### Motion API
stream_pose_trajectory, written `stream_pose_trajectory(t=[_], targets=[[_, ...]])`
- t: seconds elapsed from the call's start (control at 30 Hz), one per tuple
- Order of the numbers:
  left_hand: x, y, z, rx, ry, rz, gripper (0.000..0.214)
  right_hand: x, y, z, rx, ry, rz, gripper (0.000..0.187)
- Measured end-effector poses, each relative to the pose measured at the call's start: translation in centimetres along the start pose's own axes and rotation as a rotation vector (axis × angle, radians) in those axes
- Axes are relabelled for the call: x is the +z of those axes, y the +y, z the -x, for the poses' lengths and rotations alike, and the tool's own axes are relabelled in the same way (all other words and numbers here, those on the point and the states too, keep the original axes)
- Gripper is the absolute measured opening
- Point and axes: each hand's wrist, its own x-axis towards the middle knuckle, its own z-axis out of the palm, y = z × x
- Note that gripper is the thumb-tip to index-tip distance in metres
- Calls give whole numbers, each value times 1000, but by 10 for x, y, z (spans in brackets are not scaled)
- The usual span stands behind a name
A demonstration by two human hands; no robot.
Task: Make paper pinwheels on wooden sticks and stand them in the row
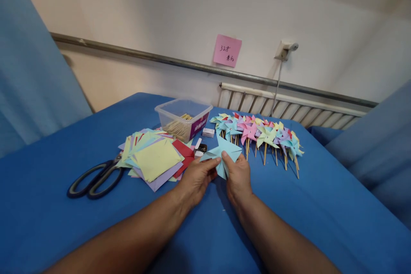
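Note:
Both of my hands hold a light blue paper pinwheel shape just above the blue table. My left hand pinches its left flap between thumb and fingers. My right hand pinches the middle of the paper, fingers closed on it. Just left of my left hand a stack of coloured paper squares lies fanned out, yellow on top. A row of finished pinwheels on wooden sticks lies beyond my right hand.
Black-handled scissors lie at the left of the paper stack. A clear plastic tub with wooden sticks stands behind it, with small boxes beside. A pink note hangs on the wall. Blue curtains flank both sides.

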Motion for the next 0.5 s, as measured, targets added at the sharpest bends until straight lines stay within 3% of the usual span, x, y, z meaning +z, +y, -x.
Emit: stream_pose_trajectory(t=[0.27, 0.4, 0.5], targets=[[-1, 4, -2, 77, 58, -26, 28, 1, 0, 6, -9, -55, 32, 34], [-6, 18, -6, 46, 108, 8, 23, -4, -7, 7, -159, -65, 183, 31], [-10, 29, -8, 5, 122, 38, 22, -8, -13, 7, -311, -89, 319, 43]])
